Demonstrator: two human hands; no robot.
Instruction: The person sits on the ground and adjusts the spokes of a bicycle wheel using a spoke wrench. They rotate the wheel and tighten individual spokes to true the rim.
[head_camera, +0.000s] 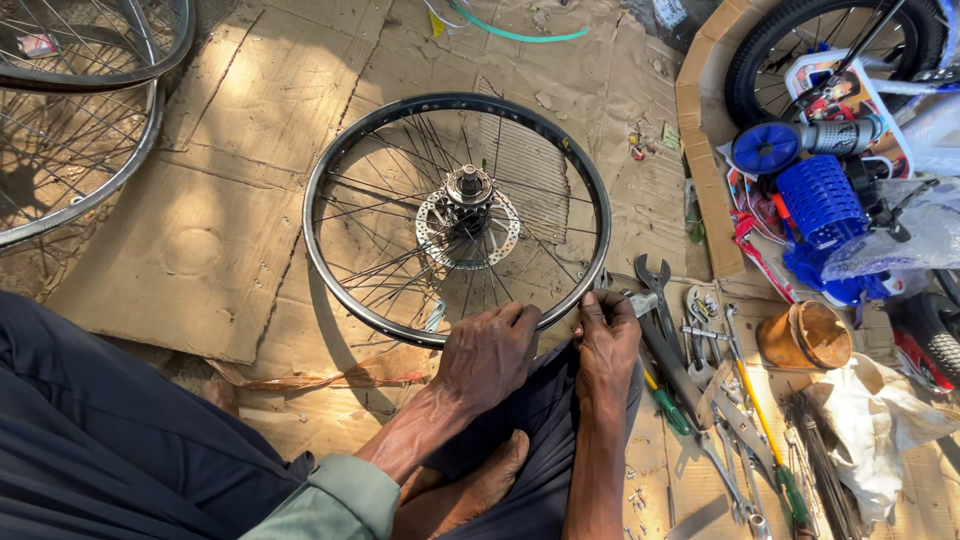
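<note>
A black bicycle wheel rim (330, 130) lies flat on cardboard, with thin spokes running to a hub and a silver brake disc (467, 228). My left hand (487, 352) rests over the rim's near edge, fingers curled on it. My right hand (606, 340) is at the rim's near right edge, its fingertips pinched on something small at the rim, too small to make out. My knee in dark trousers lies under both hands, and a bare foot shows below them.
Spanners, pliers and screwdrivers (700, 390) lie spread to the right, by a brown pot (806, 336) and a bundle of spokes (815, 450). A small blue bicycle (830, 190) stands at the far right. Two more silver rims (75, 110) lie at the far left.
</note>
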